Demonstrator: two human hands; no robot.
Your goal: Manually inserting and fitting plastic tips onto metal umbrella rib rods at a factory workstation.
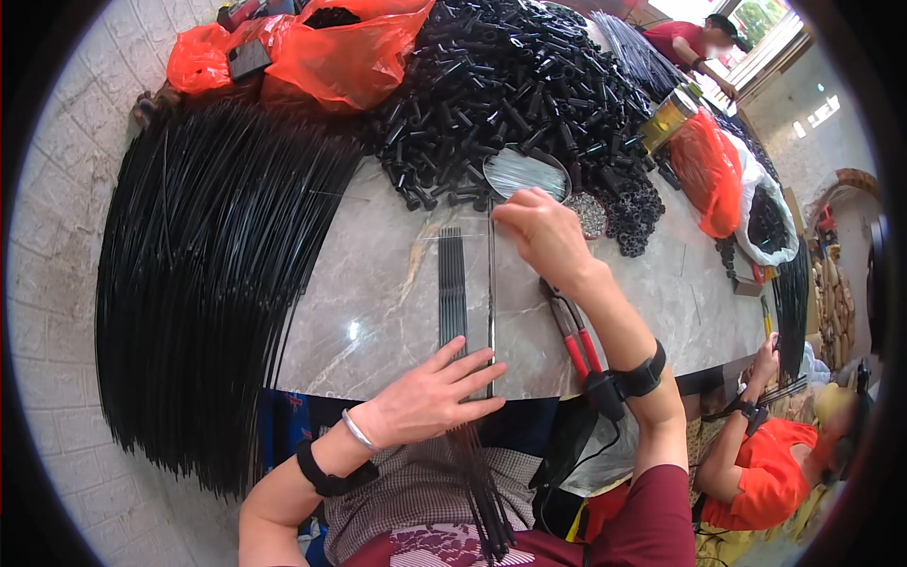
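Note:
My left hand [430, 397] lies spread, palm down, over a flat row of thin black rods [452, 283] at the table's near edge. The rods' lower ends hang past the edge over my lap. One longer dark rod [491, 302] lies apart, just right of the row, under the left fingertips. At that rod's far end, my right hand [548, 236] has its fingers pinched together; what is between them is too small to make out. Beyond it sits an oval dish of clear thin strips [525, 174], and a small heap of tiny metal parts [588, 215] is beside the wrist.
Red-handled pliers [578, 342] lie right of the rods. A dense stack of black rods [208, 283] covers the left side. Black tubular parts [510, 85] are piled at the back, with red plastic bags [340, 57] beside them. Two other people work at the right and far right.

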